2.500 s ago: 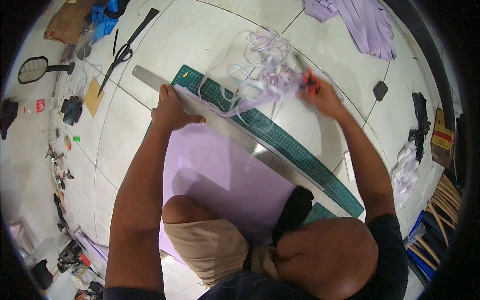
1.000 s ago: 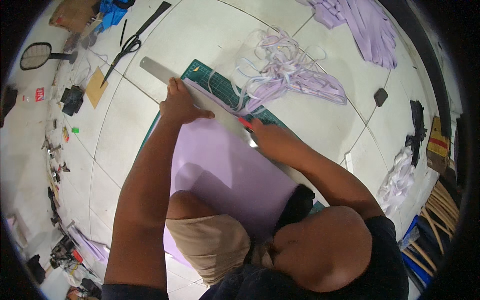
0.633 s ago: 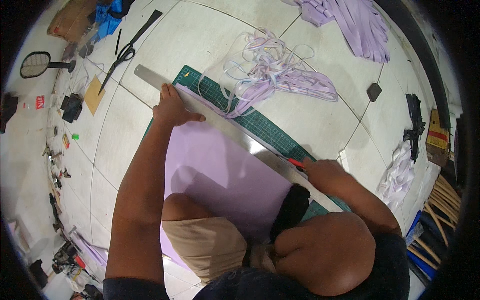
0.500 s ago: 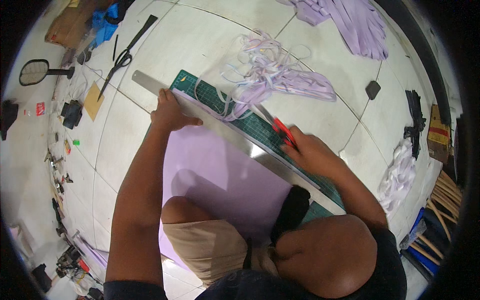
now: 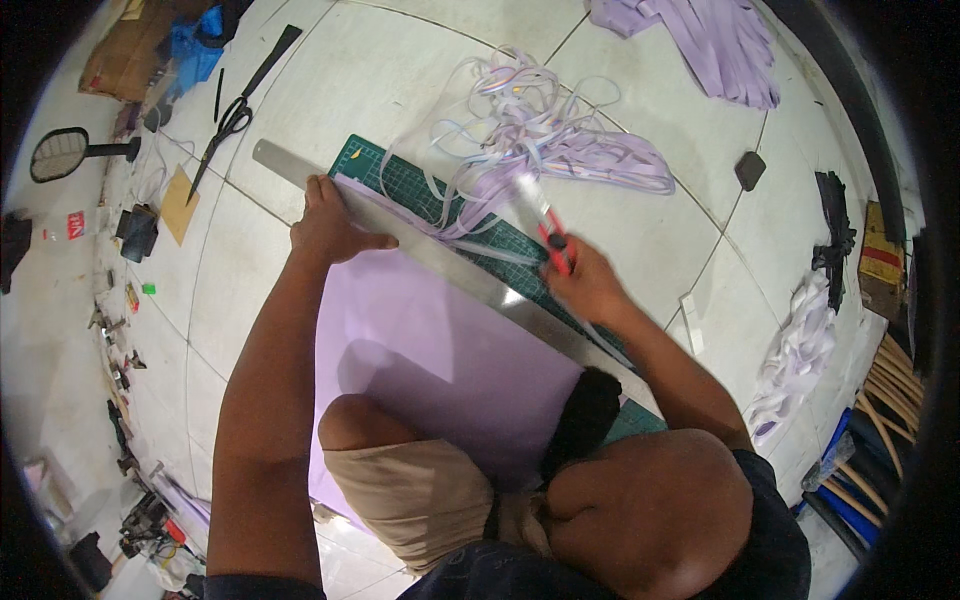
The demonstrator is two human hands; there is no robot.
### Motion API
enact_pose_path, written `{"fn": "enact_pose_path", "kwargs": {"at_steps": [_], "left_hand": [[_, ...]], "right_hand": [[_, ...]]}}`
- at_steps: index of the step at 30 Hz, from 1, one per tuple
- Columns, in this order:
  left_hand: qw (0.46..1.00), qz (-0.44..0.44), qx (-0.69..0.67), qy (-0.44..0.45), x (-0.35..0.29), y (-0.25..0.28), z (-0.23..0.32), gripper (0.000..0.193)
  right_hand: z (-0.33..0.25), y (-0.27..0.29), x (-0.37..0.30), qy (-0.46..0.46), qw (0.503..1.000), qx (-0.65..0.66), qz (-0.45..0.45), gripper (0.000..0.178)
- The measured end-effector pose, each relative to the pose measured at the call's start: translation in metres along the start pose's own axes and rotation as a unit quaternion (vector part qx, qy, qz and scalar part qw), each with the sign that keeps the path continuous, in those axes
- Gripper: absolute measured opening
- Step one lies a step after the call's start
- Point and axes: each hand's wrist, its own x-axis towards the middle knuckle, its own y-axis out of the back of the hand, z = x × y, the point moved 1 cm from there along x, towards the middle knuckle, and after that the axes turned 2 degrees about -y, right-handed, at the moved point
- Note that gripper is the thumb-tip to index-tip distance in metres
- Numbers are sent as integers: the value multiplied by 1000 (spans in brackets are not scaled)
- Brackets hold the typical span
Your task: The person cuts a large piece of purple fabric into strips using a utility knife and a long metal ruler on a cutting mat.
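My left hand point(image 5: 335, 230) lies flat over a long steel ruler point(image 5: 490, 290), fingertips at its far edge and thumb spread out. The ruler slants across a lavender sheet point(image 5: 430, 320), which partly covers a green cutting mat point(image 5: 400, 178). My right hand point(image 5: 592, 288) is closed round a red utility knife point(image 5: 554, 238), its blade end blurred and pointing away from me. The knife is over the mat, beyond the ruler. A narrow lavender strip runs along the ruler's far edge. Just past the mat lies a tangle of thin lavender strips point(image 5: 600, 160).
Black scissors point(image 5: 233, 118) lie on the tiled floor at far left, by a tan card point(image 5: 180, 205). More lavender fabric point(image 5: 710, 50) is at the top right. A dark flat piece point(image 5: 749, 171) and a white bundle point(image 5: 795, 360) lie right. My black-covered foot point(image 5: 585, 420) rests near the ruler.
My right hand has moved left and away from me with the utility knife, lifting off the ruler's near right part. My left hand stays on the ruler; the whole view has shifted slightly.
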Motion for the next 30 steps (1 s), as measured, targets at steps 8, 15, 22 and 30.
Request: {"fn": "enact_pose_path", "kwargs": {"at_steps": [8, 15, 22, 30], "left_hand": [[1000, -21, 14, 11, 0, 3, 0, 157], [999, 48, 9, -21, -5, -5, -3, 153], [1000, 3, 24, -11, -5, 10, 5, 146], [996, 41, -75, -12, 9, 12, -11, 104]], "right_hand": [[-73, 35, 64, 165, 958, -176, 157, 29], [-115, -43, 79, 71, 985, 123, -97, 44], [-108, -103, 91, 118, 989, 47, -78, 48], [-112, -75, 55, 39, 994, 99, -16, 50]]}}
